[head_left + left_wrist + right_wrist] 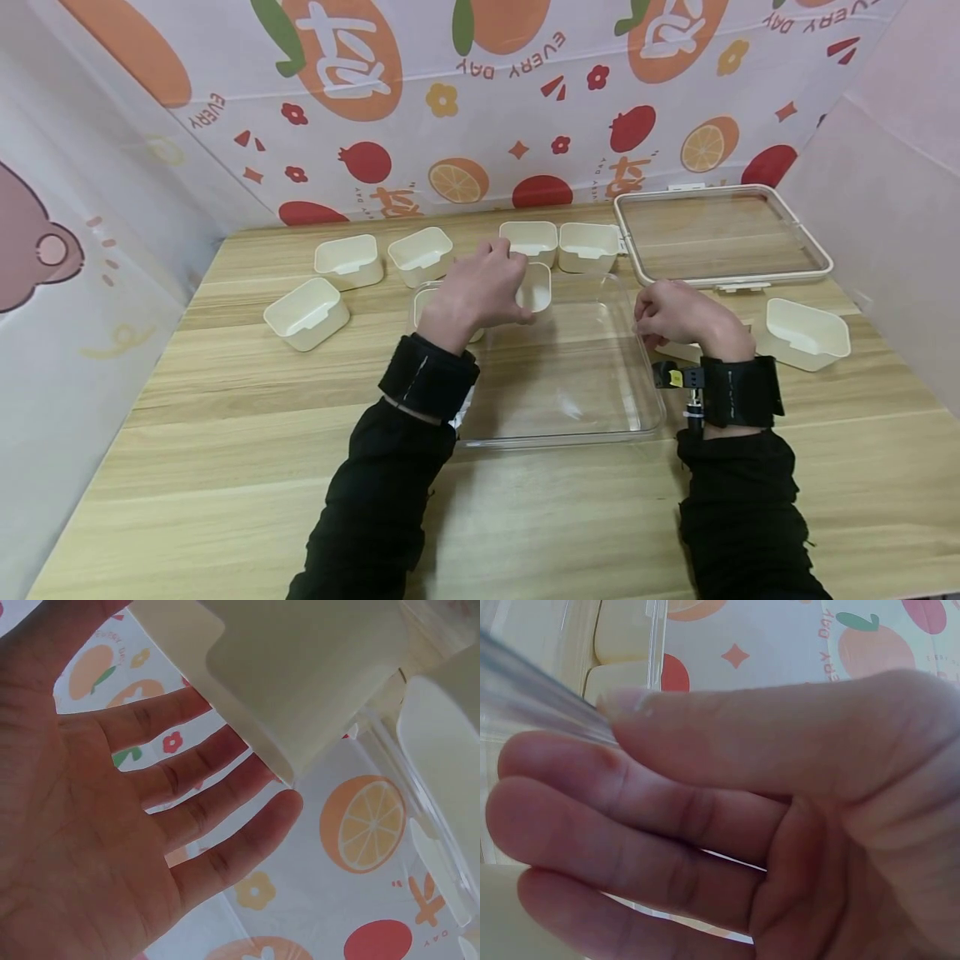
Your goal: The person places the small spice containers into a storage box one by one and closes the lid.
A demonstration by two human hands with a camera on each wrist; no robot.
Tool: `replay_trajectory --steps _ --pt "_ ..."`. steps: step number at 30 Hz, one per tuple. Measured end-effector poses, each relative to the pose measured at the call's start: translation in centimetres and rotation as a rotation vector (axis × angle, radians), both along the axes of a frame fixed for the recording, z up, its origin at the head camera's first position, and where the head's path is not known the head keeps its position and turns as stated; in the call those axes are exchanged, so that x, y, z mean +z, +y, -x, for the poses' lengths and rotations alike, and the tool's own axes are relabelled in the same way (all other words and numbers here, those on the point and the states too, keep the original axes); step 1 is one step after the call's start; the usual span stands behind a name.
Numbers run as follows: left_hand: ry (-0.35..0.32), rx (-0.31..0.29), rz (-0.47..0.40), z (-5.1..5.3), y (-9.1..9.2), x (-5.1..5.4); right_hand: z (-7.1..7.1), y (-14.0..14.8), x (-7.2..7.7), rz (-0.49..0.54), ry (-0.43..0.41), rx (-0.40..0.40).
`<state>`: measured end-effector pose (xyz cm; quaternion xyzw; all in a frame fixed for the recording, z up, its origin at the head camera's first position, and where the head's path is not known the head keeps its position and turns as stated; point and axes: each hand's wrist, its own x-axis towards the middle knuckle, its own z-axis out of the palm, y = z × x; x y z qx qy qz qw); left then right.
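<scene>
My left hand (480, 287) holds a small cream plastic bin (536, 287) over the back of a clear rectangular box (558, 437). In the left wrist view, the fingers (187, 780) lie along the rim of that bin (300, 675). Another cream bin (425, 302) sits in the box's back left corner, partly hidden by the left hand. My right hand (686, 317) pinches the box's right wall; the right wrist view has the clear edge (547, 686) between thumb (727, 739) and fingers.
Behind the box stand two cream bins, one (528, 240) beside another (588, 247). Several more, including one bin (306, 314), stand to the left. On the right are a bin (806, 335), a partly hidden cream piece (678, 351) and a clear lid (813, 268) with a white frame.
</scene>
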<state>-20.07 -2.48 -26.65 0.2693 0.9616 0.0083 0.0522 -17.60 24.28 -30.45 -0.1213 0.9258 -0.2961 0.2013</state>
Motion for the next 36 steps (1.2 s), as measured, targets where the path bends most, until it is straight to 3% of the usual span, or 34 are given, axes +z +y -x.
replay_trajectory --steps 10,25,36 --pt "-0.048 0.010 0.022 0.7 0.1 -1.1 0.1 -0.1 0.0 -0.015 0.010 0.001" --pt "-0.040 0.022 0.080 1.4 0.5 -3.1 0.1 -0.1 0.0 0.025 -0.019 0.007" --pt "-0.037 0.026 0.072 1.5 0.7 -3.7 0.1 0.0 -0.1 0.019 -0.016 0.006"
